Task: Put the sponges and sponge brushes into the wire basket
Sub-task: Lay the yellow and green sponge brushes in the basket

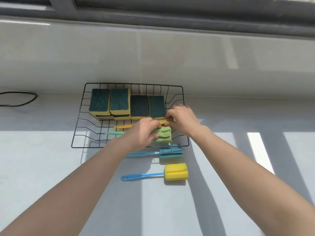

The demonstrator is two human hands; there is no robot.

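Observation:
A black wire basket stands against the back wall. Several yellow sponges with dark green scouring tops fill its far half. My left hand grips the green foam head of a sponge brush lying in the basket; its green handle points left. My right hand pinches the head end of a yellow-handled brush just behind it; that head is hidden. In front of the basket lie a blue sponge brush and a blue-handled brush with a yellow foam head.
The grey counter runs to a glossy white wall under a dark window frame. A black cable loops at the far left. Sunlit stripes cross the counter on the right.

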